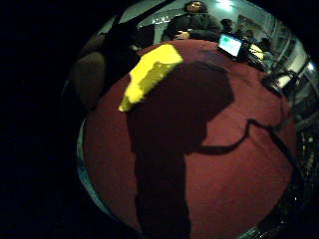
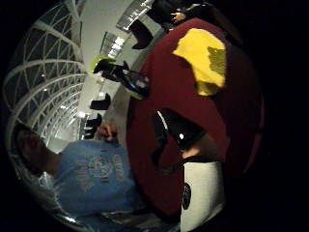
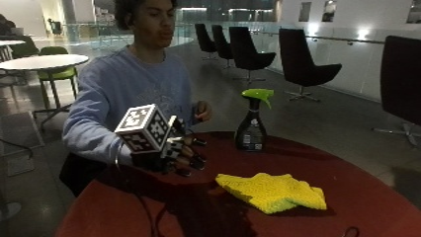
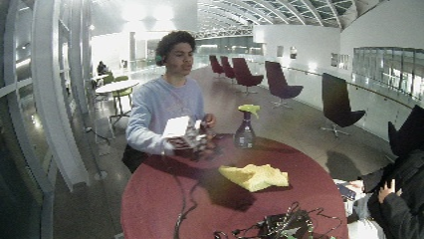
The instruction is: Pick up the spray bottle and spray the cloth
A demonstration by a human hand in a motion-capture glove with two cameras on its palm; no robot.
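Gloved right hand [image 3: 172, 150] hovers above the near-left part of the red table [image 3: 368, 197], fingers [image 3: 194, 157] loosely curled downward, nothing in them. No contact with either task object.

Key relation: spray bottle [image 3: 252, 122] is well apart from the fingers, out past the fingertips and across the table toward its far edge. It stands upright, long axis vertical, green trigger head [image 3: 258, 94] on top, and the nozzle looks to point off to the side away from the hand. In the outside view the bare left hand [image 3: 202, 111] sits nearer the bottle than the gloved one does, but the task hand is the right.

Yellow cloth [image 3: 273, 191] lies flat and crumpled on the table, off to the side of the fingers and closer to the camera than the bottle; bottle and cloth are near but not touching. Little-finger palm view shows the cloth [image 1: 149, 74] on the table beyond the hand's shadow; thumb-side view shows cloth [image 2: 203, 60] and bottle [image 2: 120, 75] both out ahead of the palm, neither close.

Judgement: reach not yet started. Next move needs a forward reach across the table, palm turned to face the bottle's neck, wrap from the side. Bottle is tall and narrow-based, so a grazing approach could tip it.
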